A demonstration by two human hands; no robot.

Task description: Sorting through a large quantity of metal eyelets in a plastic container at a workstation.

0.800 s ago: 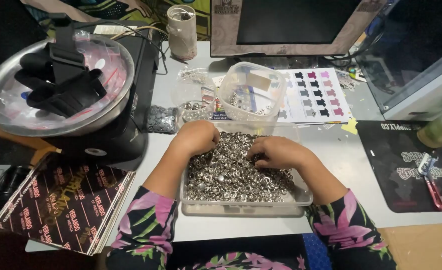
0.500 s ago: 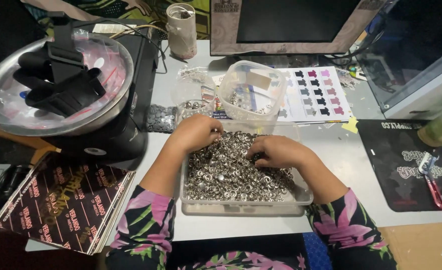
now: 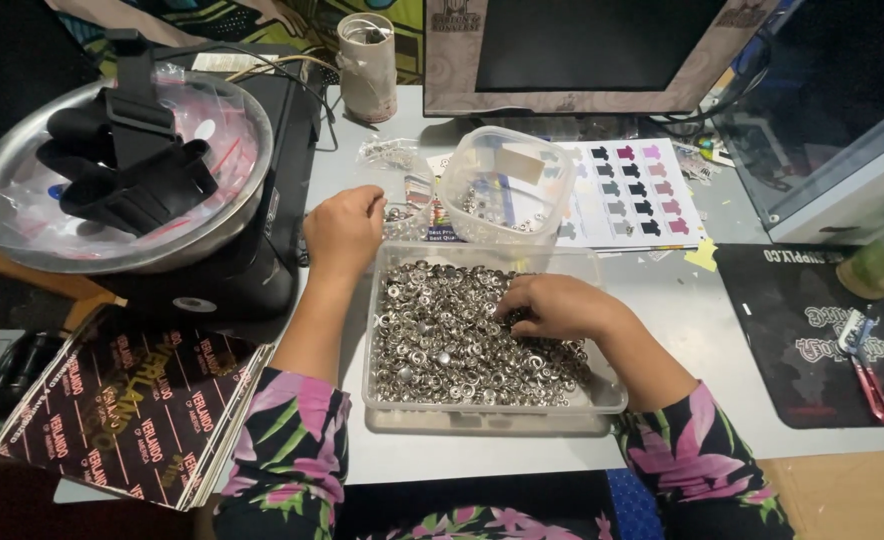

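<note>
1. Metal snap fasteners (image 3: 462, 340) are filling a clear rectangular tray (image 3: 602, 398) at the centre of the grey table (image 3: 682, 330); single pieces are too small to tell apart.
2. At far left, a steel bowl (image 3: 22, 235) is holding black gloves (image 3: 127, 175) over crumpled clear plastic; its left rim is being cut off by the frame edge.
3. Below the bowl, a stack of dark printed sheets (image 3: 132, 410) is lying over the table edge, its lower corner running out of view.
4. The left hand (image 3: 342, 230) is hovering at the tray's far left corner, just beside small plastic bags (image 3: 397, 175). Its fingers are curling together at the tips; whether they are pinching a fastener cannot be told, since the fingertips are facing away.
5. A taped cylindrical cup (image 3: 367, 65) is standing behind the left hand, near the monitor (image 3: 582, 55), whose top is being cut off.
6. A clear round tub (image 3: 507, 185) is tilting against the tray's far rim, with a few fasteners showing inside.
7. The right hand (image 3: 557, 305) is resting palm-down on the fasteners in the tray's right half. Its fingers are bending into the pile and the tips are being hidden, so its hold cannot be told.
8. A colour chart sheet (image 3: 632, 195) is lying flat behind the tray, partly covered by the tub.
9. At far right, a red-handled tool (image 3: 867, 365) is lying on a black mat (image 3: 812, 340).
</note>
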